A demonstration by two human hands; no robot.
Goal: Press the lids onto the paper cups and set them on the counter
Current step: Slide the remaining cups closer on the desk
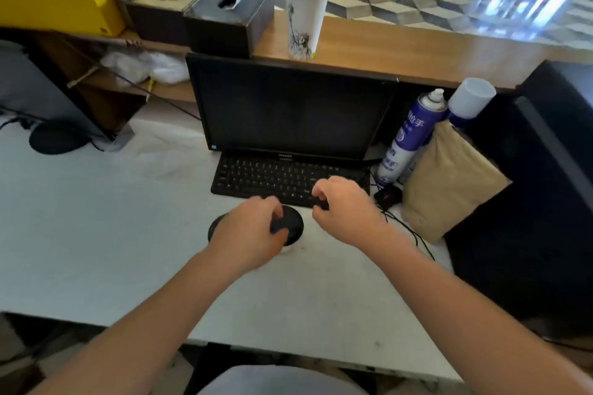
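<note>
A white paper cup (287,248) stands on the white desk just in front of the keyboard, with a black lid (290,222) on top of it. My left hand (252,232) grips that lid from the left, fingers curled over its rim. A second black lid (214,228) lies on the desk, partly hidden behind my left hand. My right hand (345,207) hovers just right of the cup, fingers bent and apart, holding nothing. A tall lidded paper cup (305,19) stands upright on the wooden counter (401,51) behind the monitor.
A dark monitor (288,109) and black keyboard (282,178) sit right behind the cup. Two spray cans (409,135), a brown padded envelope (449,183), a mouse (388,196) and cables crowd the right. Two tissue boxes (224,9) stand on the counter at left.
</note>
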